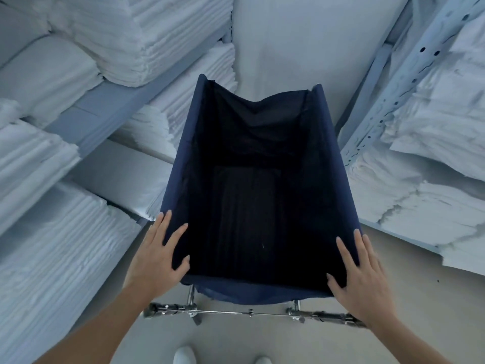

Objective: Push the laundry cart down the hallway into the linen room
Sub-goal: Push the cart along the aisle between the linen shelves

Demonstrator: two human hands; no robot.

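Note:
The laundry cart (338,177) is a dark navy fabric bin on a chrome wheeled frame (249,314), standing straight ahead of me between two shelf racks. Its inside looks dark and holds nothing I can make out. My left hand (157,254) lies flat on the cart's near left corner, fingers spread over the rim. My right hand (360,274) lies flat on the near right corner in the same way. Neither hand is curled around the rim.
Shelves on the left (105,106) carry stacks of folded white linen (147,35). A perforated metal rack on the right (393,82) holds more white linen (433,153). A pale wall (301,43) stands just beyond the cart. My white shoes (185,355) are on the beige floor.

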